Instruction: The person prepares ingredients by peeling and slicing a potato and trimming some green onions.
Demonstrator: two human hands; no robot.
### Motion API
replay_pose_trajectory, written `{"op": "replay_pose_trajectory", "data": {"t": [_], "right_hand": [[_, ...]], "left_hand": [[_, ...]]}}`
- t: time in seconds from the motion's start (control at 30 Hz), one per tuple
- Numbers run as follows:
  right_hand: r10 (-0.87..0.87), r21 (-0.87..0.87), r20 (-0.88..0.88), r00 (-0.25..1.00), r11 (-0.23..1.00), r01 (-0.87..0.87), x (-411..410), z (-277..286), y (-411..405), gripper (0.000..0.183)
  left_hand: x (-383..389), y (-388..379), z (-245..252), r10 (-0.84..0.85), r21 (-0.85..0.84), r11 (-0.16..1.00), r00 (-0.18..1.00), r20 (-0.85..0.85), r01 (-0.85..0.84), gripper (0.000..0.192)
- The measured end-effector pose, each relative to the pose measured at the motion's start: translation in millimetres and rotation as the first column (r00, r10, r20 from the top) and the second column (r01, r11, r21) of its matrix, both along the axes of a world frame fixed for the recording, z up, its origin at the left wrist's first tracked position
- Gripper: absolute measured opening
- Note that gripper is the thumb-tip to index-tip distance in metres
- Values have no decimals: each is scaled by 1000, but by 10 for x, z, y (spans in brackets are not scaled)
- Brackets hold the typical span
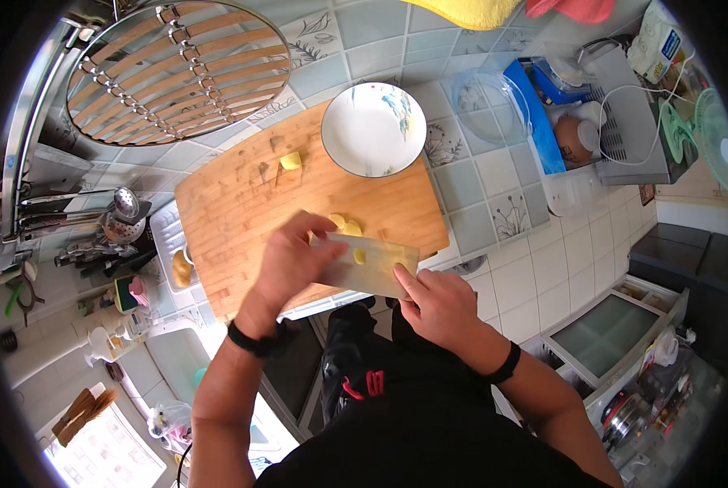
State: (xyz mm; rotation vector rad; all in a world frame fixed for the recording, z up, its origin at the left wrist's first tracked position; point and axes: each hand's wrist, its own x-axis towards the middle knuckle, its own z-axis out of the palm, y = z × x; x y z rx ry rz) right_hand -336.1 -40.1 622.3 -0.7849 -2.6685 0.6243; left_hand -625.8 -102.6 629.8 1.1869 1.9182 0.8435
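Observation:
My right hand (pixel 440 305) grips a cleaver, its index finger laid along the broad blade (pixel 376 274). The handle is hidden in that hand. A pale yellow slice (pixel 360 255), perhaps potato, clings to the blade's face. My left hand (pixel 297 256) is at the blade's far end, blurred, with thumb and forefinger apart; whether it pinches anything cannot be made out. Just beyond the blade, more yellow slices (pixel 344 223) lie on the wooden cutting board (pixel 248 207). Farther back on the board is a yellow chunk (pixel 291 161).
A white patterned plate (pixel 370 131) rests over the board's back edge. To its right are a clear glass bowl (pixel 492 107) and a blue box (pixel 535 116). A white tray (pixel 172 244) holding a brownish piece (pixel 181 269) adjoins the board's left side. A round slatted rack (pixel 178 73) stands at back left.

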Motion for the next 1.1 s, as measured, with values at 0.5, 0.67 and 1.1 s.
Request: {"op": "replay_pose_trajectory", "data": {"t": [0.5, 0.67, 1.1], "right_hand": [[58, 19, 24, 998, 998, -58, 112, -82, 59, 53], [20, -17, 23, 1000, 1000, -19, 378, -80, 70, 49], [-52, -96, 4, 999, 994, 53, 692, -175, 141, 44]], "left_hand": [[54, 141, -591, 54, 54, 997, 992, -113, -48, 35], [12, 134, -602, 39, 102, 994, 994, -98, -29, 36], [69, 279, -367, -180, -81, 980, 982, 50, 183, 34]]}}
